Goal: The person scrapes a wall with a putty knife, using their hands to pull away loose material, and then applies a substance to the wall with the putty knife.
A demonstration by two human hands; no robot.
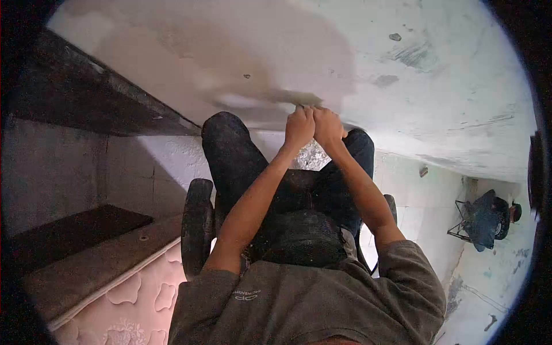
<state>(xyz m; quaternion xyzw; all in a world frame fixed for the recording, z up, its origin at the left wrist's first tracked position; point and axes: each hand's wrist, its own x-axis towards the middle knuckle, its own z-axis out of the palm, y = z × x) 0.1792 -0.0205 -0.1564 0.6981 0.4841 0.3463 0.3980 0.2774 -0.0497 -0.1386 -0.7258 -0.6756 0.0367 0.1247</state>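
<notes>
Both of my arms reach forward between my knees, and the hands meet close to a pale, worn wall [299,46]. My left hand [300,127] is closed, its knuckles up against the other hand. Alongside it, my right hand [329,125] is closed too, with the thumb side toward my right knee. Just past the fingers an olive-grey strip [296,96] shows against the wall; I cannot tell whether it is a tool in my hands or a shadow. The fingertips and palms are hidden.
I sit on a chair with a black armrest [197,224]. A dark ledge [109,86] runs along the upper left. At lower left lies a pink quilted mattress [132,299]. Dark cloth on a folding frame [486,221] stands at right. Chips and scuffs mark the wall.
</notes>
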